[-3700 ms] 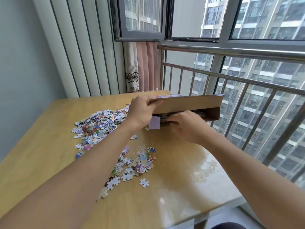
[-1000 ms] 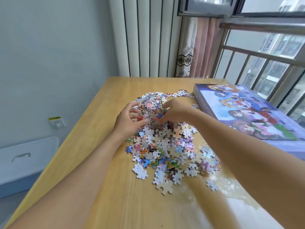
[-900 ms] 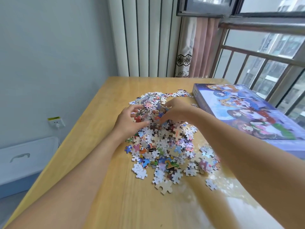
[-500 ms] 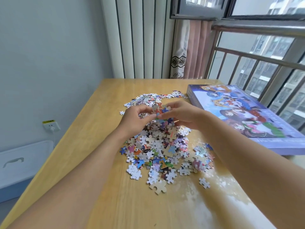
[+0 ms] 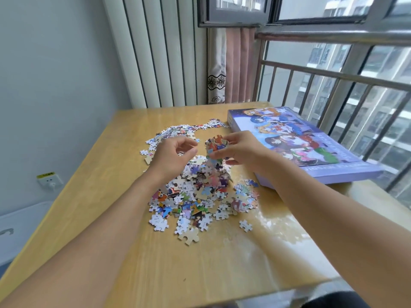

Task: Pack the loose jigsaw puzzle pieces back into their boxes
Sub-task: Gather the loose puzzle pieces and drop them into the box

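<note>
**Right hand lifts a clump of puzzle pieces above the heap**

The wooden surface (image 5: 106, 218) fills most of the view, set against a grey wall with a ribbed white panel and a pink curtain (image 5: 235, 65) in the corner. A window with a metal railing (image 5: 333, 74) runs along the right side.

The puzzle box (image 5: 300, 143) lies flat at the right far part of the surface, lid on, its printed cartoon picture facing up. Its near left corner sits just beside the heap.

The loose puzzle pieces (image 5: 200, 194) form a wide heap in the middle of the surface, thickest under the hands and thinning toward the far left, where a strip of pieces trails toward the box's far corner. A few single pieces lie apart at the near edge of the heap, among them a larger tan piece (image 5: 189, 236) face down.

The right hand (image 5: 242, 150) is raised above the heap, thumb and fingers curled round a clump of pieces (image 5: 215, 147) that sticks up and hangs down from its grip. The left hand (image 5: 173, 154) hovers just beside it, fingers loosely curled; I cannot tell whether it holds any pieces.

A white wall socket (image 5: 49, 180) shows low on the left wall, above a pale storage bin (image 5: 13, 230).
</note>
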Available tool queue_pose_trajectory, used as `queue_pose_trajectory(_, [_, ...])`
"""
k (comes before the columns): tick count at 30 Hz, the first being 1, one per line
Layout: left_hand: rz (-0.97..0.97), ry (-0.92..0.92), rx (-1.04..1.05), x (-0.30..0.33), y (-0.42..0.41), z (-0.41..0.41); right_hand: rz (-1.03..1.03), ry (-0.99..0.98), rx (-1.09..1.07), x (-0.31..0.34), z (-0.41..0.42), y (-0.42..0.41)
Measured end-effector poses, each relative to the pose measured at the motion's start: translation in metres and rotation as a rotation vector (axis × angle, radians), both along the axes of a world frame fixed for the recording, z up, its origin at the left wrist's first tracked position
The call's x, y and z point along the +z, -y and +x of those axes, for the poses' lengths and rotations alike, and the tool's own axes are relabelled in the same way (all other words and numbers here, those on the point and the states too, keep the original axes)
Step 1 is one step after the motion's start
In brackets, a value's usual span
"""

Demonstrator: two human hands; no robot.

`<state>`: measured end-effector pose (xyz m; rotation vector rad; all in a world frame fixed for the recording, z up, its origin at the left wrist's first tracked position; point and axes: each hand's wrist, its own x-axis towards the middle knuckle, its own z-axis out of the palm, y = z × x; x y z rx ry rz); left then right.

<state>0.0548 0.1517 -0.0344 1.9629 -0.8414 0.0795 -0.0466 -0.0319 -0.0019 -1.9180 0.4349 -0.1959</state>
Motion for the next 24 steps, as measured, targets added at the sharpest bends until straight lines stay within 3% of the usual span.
queue_pose_trajectory(5, [0.033, 0.044, -0.022, 0.005, 0.016, -0.019, 0.067, 0.061, -0.041, -0.003, -0.031, 0.014])
queue_pose_trajectory(16, [0.245, 0.167, -0.247, 0.011, 0.082, -0.072, 0.390, -0.053, -0.048, 0.001, -0.124, 0.035])
queue_pose_trajectory(24, [0.342, 0.310, -0.380, 0.005, 0.110, -0.098, 0.433, -0.072, -0.033, -0.023, -0.169, 0.045])
